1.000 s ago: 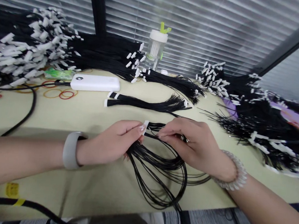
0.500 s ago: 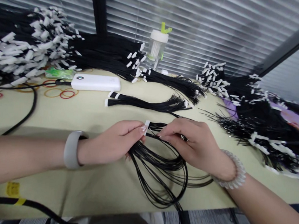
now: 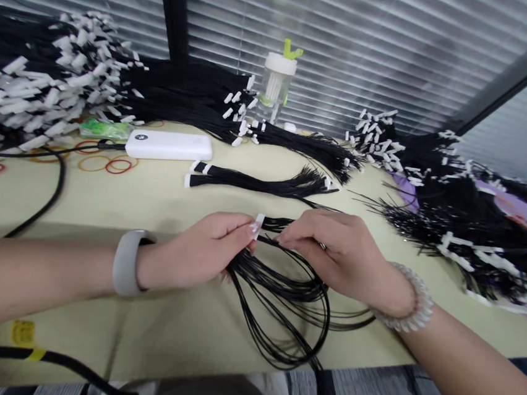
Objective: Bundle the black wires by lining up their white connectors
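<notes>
My left hand (image 3: 202,250) is closed around a bundle of thin black wires (image 3: 288,302) whose loops hang over the table's front edge. A small white connector (image 3: 259,220) sticks up at its fingertips. My right hand (image 3: 335,251) pinches the same wires just to the right of that connector. A grey band sits on my left wrist and a clear bead bracelet on my right. Beyond the hands lies a straight tied wire bundle (image 3: 255,183) with white connectors at its left end.
Big heaps of black wires with white connectors fill the far left (image 3: 41,89), the back (image 3: 193,101) and the right (image 3: 467,211). A white power bank (image 3: 169,145), rubber bands (image 3: 103,163), a clear bottle (image 3: 274,87) and a black cable (image 3: 49,195) lie on the cream table (image 3: 117,208).
The hands stay almost in place. My right hand's fingers have slid slightly left along the wires toward the connector, and the hanging loops have shifted a little.
</notes>
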`<action>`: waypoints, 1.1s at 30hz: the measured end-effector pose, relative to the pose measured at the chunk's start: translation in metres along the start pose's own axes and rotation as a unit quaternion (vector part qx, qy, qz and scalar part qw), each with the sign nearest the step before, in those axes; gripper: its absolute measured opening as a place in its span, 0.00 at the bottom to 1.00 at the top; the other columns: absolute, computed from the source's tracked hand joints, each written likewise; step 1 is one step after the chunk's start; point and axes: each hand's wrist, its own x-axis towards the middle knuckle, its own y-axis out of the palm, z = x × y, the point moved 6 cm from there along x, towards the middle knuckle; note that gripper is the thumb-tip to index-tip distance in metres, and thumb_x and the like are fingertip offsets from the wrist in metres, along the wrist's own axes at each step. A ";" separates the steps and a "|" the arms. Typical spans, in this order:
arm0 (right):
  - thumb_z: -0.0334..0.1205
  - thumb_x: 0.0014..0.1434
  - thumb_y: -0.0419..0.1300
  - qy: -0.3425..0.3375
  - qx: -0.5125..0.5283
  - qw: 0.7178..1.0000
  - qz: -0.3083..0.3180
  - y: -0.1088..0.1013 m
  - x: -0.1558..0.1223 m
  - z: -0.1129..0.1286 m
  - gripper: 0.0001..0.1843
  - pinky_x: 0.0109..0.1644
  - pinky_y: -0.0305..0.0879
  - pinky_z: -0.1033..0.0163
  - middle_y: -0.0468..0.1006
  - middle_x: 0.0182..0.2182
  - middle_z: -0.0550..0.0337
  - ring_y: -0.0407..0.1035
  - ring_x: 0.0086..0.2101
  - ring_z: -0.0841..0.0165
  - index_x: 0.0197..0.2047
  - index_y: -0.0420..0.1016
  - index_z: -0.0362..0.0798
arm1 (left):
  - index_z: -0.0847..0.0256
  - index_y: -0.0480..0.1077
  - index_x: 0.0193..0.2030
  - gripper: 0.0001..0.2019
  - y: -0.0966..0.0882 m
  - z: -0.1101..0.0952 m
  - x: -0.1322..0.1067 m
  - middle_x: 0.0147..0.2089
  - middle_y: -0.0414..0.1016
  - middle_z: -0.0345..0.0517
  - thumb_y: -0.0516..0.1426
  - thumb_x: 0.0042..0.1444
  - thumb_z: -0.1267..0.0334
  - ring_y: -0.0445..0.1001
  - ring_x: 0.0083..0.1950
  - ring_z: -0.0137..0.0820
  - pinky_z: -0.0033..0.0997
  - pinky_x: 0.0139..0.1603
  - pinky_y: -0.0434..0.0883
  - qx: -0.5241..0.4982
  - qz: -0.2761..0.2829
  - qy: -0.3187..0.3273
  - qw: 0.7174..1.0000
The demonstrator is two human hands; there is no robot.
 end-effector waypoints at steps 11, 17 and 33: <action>0.27 0.55 0.51 -0.023 -0.008 0.999 0.030 0.002 0.002 -0.002 0.07 0.36 0.61 0.73 0.71 0.29 0.64 0.65 0.31 0.78 0.35 0.66 0.45 | 0.61 0.61 0.25 0.18 0.000 -0.001 0.000 0.21 0.59 0.35 0.43 0.57 0.52 0.60 0.20 0.22 0.20 0.20 0.63 0.010 0.008 -0.001 1.000; 0.31 0.54 0.54 0.032 0.025 0.999 -0.002 -0.001 0.002 -0.007 0.07 0.34 0.62 0.77 0.72 0.31 0.64 0.67 0.31 0.81 0.38 0.67 0.44 | 0.61 0.60 0.26 0.18 0.000 0.002 0.001 0.22 0.58 0.34 0.43 0.57 0.50 0.60 0.21 0.21 0.18 0.18 0.64 -0.011 0.004 -0.014 1.000; 0.27 0.51 0.55 0.003 -0.076 0.992 -0.102 -0.001 -0.001 0.007 0.08 0.36 0.62 0.77 0.73 0.30 0.66 0.65 0.31 0.82 0.36 0.68 0.44 | 0.62 0.61 0.25 0.18 0.000 0.001 0.001 0.21 0.56 0.34 0.43 0.57 0.50 0.59 0.20 0.19 0.14 0.16 0.64 -0.029 -0.004 -0.016 0.999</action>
